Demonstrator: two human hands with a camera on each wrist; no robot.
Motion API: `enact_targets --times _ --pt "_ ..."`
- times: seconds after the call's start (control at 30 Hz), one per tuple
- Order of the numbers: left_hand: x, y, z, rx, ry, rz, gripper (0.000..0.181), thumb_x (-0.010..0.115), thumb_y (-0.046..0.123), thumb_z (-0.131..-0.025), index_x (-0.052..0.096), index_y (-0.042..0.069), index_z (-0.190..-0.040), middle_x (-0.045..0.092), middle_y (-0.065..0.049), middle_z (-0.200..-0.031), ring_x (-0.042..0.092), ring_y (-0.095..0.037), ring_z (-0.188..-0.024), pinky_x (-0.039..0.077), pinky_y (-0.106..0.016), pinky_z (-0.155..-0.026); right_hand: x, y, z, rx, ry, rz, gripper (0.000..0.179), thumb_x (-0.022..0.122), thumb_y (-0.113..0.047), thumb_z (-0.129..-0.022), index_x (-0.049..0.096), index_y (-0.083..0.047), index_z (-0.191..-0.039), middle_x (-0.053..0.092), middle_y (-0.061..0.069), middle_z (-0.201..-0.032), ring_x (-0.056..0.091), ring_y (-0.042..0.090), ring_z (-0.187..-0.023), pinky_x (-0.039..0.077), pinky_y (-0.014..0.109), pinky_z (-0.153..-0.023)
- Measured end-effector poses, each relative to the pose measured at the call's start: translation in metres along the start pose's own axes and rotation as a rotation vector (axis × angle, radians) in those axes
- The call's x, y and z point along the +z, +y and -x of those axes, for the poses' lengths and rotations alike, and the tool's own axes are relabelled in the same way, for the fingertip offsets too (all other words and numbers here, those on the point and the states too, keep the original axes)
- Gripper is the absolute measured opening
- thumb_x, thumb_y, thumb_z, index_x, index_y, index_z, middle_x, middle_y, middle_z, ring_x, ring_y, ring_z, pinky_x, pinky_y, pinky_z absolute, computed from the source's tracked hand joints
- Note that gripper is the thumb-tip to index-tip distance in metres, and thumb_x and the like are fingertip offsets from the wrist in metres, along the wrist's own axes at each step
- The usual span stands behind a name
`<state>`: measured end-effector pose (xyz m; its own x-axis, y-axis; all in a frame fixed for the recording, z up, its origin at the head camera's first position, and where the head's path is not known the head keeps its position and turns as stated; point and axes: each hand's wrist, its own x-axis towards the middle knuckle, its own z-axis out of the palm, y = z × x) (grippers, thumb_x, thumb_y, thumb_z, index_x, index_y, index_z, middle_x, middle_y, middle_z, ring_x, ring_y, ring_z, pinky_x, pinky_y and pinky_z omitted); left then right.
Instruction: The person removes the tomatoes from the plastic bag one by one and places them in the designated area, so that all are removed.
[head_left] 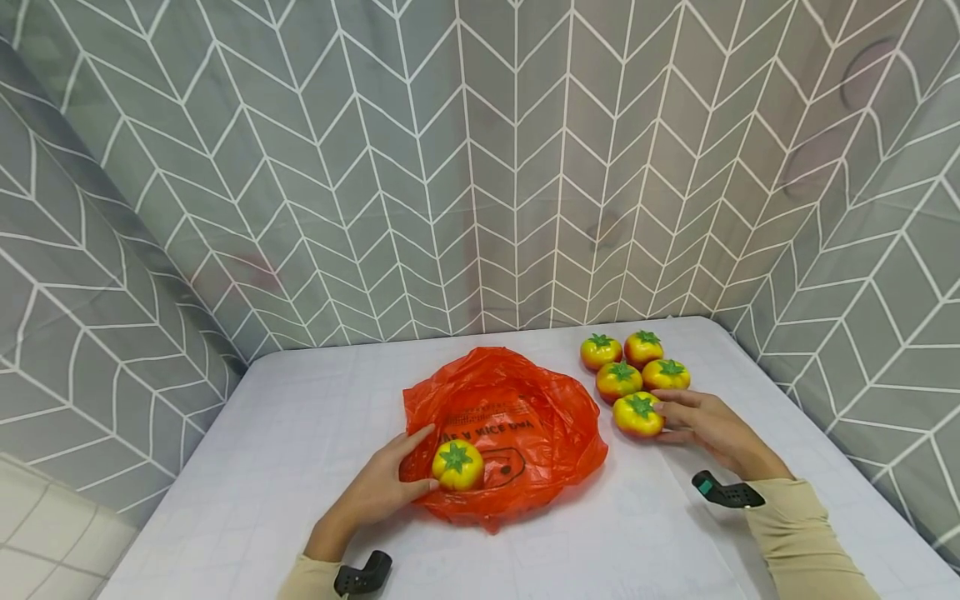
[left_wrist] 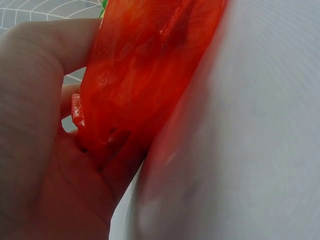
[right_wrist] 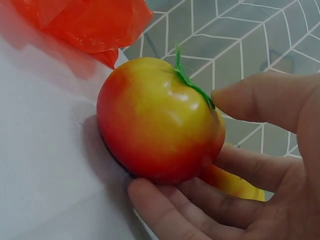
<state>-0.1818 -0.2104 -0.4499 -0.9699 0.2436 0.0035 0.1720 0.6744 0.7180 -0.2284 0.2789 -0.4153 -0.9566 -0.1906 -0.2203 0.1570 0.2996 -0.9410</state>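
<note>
A red plastic bag lies spread on the table, with printed lettering and one yellow-red tomato with a green star-shaped stalk on it. At its left side my left hand holds the bag's edge, thumb and fingers beside that tomato; in the left wrist view the red film lies between thumb and fingers. My right hand grips another tomato, the nearest of a group. Seen from the right wrist, the thumb touches the green stalk of this tomato and the fingers curl beneath it.
Behind the gripped one, several similar tomatoes sit close together at the table's back right. A white cloth covers the table. Grey curtains with white zigzag lines stand behind and at both sides.
</note>
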Motion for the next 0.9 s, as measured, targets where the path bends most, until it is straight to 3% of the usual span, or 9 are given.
enact_targets --times 0.67,0.9 --pt "-0.001 0.001 0.0 0.019 -0.003 0.009 0.079 0.08 0.032 -0.082 0.046 0.021 -0.152 0.043 -0.014 -0.154 0.036 -0.039 -0.142 0.027 -0.065 -0.112 -0.009 0.0 0.002 -0.034 0.023 0.0 0.067 0.06 -0.03 -0.101 0.036 0.014 -0.145 0.035 0.033 -0.149 0.06 0.027 -0.114 0.057 0.041 -0.09" --pt "-0.002 0.002 0.001 0.008 -0.004 0.006 0.079 0.08 0.032 -0.082 0.046 0.022 -0.152 0.043 -0.013 -0.154 0.036 -0.039 -0.142 0.027 -0.065 -0.112 -0.018 0.0 0.005 -0.063 0.051 -0.023 0.063 0.06 -0.029 -0.101 0.04 0.013 -0.144 0.039 0.031 -0.147 0.065 0.017 -0.105 0.057 0.038 -0.089"
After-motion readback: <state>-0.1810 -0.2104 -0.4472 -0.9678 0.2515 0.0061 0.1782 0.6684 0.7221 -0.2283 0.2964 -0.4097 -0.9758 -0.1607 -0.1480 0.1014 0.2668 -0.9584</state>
